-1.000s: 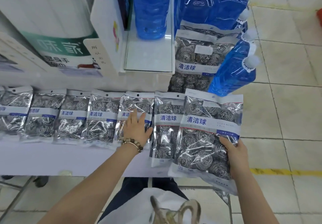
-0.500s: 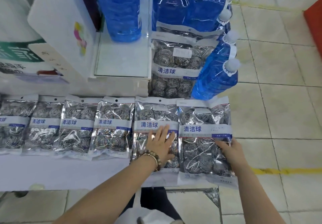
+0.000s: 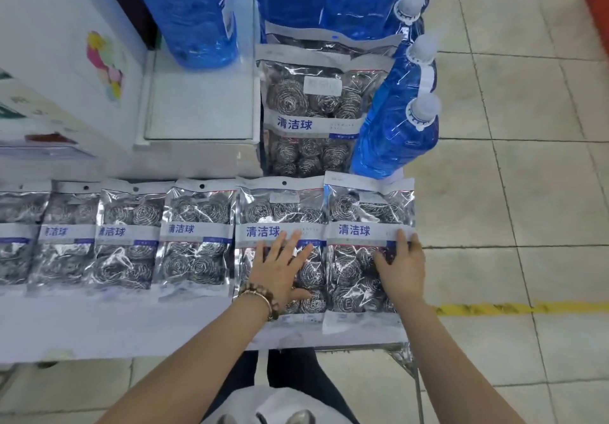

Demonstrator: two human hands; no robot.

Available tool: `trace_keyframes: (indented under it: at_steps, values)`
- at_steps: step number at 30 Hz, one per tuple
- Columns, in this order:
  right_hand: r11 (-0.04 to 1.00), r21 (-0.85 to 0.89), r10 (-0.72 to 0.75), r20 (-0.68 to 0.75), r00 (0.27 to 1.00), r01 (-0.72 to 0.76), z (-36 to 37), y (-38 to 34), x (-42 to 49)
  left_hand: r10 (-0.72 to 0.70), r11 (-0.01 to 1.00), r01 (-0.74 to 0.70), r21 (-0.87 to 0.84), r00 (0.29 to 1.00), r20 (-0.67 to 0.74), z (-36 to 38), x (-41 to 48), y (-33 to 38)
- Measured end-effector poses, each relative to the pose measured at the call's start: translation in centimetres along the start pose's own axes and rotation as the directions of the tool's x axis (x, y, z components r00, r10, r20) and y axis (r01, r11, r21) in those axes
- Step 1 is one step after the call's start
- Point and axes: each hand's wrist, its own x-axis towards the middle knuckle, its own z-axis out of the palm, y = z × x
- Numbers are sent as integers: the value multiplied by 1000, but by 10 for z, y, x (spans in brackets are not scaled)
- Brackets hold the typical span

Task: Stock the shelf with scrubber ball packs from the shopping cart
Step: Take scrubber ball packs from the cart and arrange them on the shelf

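Along the white shelf (image 3: 99,324), scrubber ball packs (image 3: 194,235) lie flat in a row, labels up, and your left grip (image 3: 280,268) and right grip (image 3: 403,268), wide open and holding nothing, press the two end packs down, likely to square them.

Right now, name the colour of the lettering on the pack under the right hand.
Dark blue lettering on a white band; clearest in the head view.

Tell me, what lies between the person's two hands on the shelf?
In the head view, the left hand rests on the second-last scrubber ball pack, the right hand on the end pack; only their meeting edges fill the gap.
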Motion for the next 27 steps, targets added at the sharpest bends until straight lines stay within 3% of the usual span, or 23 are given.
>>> trace_keyframes:
  at_steps: [4, 7, 22, 27]
  values:
    - [944, -252, -158, 224, 962, 214, 13, -23, -24, -8, 1000, 8, -25, 1000, -1, -1, -3, -2]
    - [932, -291, -132, 282, 950, 216, 22, -30, -29, -26, 999, 26, -26, 1000, 0, -3, -5, -4]
    - [908, -342, -137, 306, 942, 243, 24, -33, -23, -74, 997, 75, -25, 997, 29, -7, -3, 3]
    - [931, -270, -175, 254, 951, 244, 13, -39, -31, -129, 983, 120, -138, 990, -60, -18, -12, 7]
